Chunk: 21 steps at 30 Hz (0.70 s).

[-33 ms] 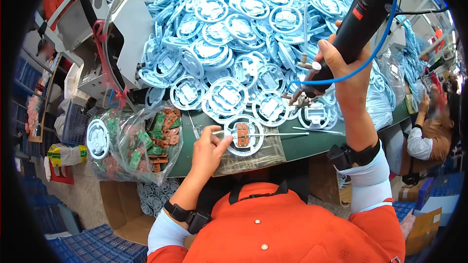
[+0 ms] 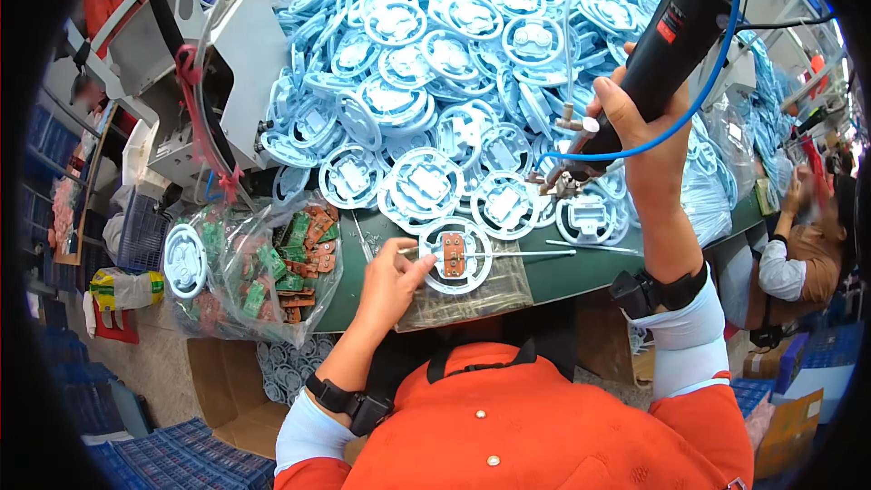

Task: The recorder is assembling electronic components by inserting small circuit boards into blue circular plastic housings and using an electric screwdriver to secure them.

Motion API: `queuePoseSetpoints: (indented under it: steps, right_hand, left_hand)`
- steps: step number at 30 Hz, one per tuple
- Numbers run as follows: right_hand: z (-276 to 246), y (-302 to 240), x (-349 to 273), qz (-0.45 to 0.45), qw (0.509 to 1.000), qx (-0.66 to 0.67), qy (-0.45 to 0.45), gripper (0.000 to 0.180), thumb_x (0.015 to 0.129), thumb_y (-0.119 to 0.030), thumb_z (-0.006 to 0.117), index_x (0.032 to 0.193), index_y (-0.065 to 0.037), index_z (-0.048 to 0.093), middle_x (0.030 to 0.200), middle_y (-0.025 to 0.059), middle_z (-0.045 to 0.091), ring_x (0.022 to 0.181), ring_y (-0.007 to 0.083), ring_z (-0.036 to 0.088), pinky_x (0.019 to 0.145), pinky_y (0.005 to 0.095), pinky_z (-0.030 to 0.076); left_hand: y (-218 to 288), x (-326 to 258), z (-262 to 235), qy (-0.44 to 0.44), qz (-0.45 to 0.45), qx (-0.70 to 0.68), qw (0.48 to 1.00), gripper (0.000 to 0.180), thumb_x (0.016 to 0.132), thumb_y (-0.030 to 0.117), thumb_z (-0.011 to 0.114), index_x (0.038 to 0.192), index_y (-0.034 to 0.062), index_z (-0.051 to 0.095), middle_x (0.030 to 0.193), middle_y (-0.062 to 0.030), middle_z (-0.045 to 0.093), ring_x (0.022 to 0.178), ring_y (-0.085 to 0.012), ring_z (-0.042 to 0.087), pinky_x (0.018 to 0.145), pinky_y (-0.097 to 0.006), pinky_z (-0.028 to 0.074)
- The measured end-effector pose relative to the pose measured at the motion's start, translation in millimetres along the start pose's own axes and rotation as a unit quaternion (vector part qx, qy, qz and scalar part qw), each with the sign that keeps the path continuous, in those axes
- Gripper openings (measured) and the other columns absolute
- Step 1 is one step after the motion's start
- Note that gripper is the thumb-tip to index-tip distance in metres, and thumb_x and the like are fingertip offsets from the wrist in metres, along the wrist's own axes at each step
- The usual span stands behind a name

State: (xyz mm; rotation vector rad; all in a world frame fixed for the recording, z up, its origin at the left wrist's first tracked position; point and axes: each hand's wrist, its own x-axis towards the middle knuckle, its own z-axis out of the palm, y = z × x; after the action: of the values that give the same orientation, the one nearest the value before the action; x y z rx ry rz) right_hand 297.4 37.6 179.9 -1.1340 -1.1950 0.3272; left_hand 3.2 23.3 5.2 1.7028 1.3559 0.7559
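My left hand point(image 2: 390, 283) grips the left rim of a light-blue plastic wheel-shaped part point(image 2: 481, 278), thumb against its inner edge. A brown circuit board point(image 2: 454, 254) sits in the middle of that part. A thin pale rod point(image 2: 540, 253) sticks out to the right of it; whether it passes under the part I cannot tell. My right hand point(image 2: 649, 122) is wrapped round a black power screwdriver point(image 2: 670, 41), held tilted above the table to the right. Metal fittings point(image 2: 562, 177) and a blue hose point(image 2: 685, 118) are at its lower end.
A large heap of similar blue wheel parts point(image 2: 449, 54) covers the table's far side. Left lies a clear bag point(image 2: 240, 295) of green and brown circuit boards point(image 2: 313, 240). A grey machine point(image 2: 240, 68) stands far left. Another person point(image 2: 803, 259) works at the right.
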Motion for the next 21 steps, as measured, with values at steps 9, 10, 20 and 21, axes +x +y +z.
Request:
queuePoseSetpoints:
  steps: [9,10,20,21]
  right_hand:
    - [-59,17,-8,-0.161,0.977,-0.098,0.102,0.045,0.090,0.003,0.065,0.132,0.000,0.049,0.114,0.0118,0.061,0.102,0.0168,0.063,0.086,0.0309,0.052]
    - [-66,12,-14,-0.200,0.966,-0.099,0.131,0.042,0.092,0.007,0.060,0.132,0.001,0.048,0.114,0.0127,0.060,0.100,0.0177,0.063,0.086,0.0306,0.052]
    - [34,45,-67,-0.090,0.939,-0.197,-0.268,0.022,0.084,-0.005,0.069,0.104,-0.004,0.061,0.090,0.0127,0.064,0.069,0.0268,0.064,0.062,0.0364,0.052]
    - [37,57,-72,-0.089,0.939,-0.198,-0.268,0.022,0.084,-0.005,0.069,0.104,-0.004,0.061,0.090,0.0127,0.064,0.069,0.0268,0.064,0.062,0.0364,0.052]
  left_hand:
    - [-3,24,-85,-0.148,-0.215,-0.380,0.887,0.022,0.097,0.014,0.061,0.109,-0.0042,0.064,0.067,-0.0061,0.065,0.040,-0.0065,0.049,0.033,-0.020,0.033]
    - [-3,24,-92,-0.126,-0.210,-0.379,0.893,0.021,0.097,0.013,0.061,0.109,-0.0039,0.065,0.067,-0.0060,0.065,0.040,-0.0064,0.049,0.033,-0.019,0.034]
    - [-8,-11,-69,-0.153,-0.198,-0.221,0.943,0.021,0.098,0.016,0.061,0.112,-0.0007,0.061,0.067,-0.0038,0.066,0.046,-0.0071,0.056,0.040,-0.019,0.040]
    - [-10,-13,-70,-0.143,-0.193,-0.228,0.944,0.021,0.098,0.016,0.061,0.112,-0.0008,0.061,0.067,-0.0038,0.066,0.047,-0.0073,0.057,0.040,-0.019,0.041]
